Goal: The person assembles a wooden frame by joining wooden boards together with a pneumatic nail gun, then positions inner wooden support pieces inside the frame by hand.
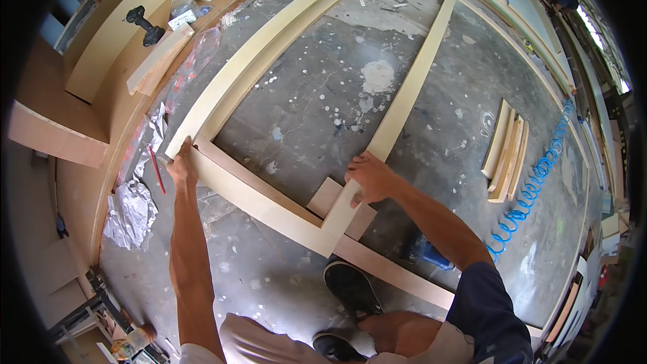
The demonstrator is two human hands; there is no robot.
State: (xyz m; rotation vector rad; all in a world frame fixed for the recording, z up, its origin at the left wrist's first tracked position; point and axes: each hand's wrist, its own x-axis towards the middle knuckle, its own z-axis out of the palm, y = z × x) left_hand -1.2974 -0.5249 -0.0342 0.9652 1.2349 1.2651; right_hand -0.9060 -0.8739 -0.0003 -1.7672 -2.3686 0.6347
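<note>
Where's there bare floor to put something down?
The floor is bare in the middle of the wooden frame, and on the right, between frame and short wood strips. It's crowded near the left hand, with crumpled foil and a red stick, and around the right hand, where a wood block sits by the frame's corner.

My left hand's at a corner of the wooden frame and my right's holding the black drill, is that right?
Not quite: the head view shows your right hand on a long rail of the wooden frame, while the black drill sits apart at upper left. Your left hand is indeed at a corner.
</note>
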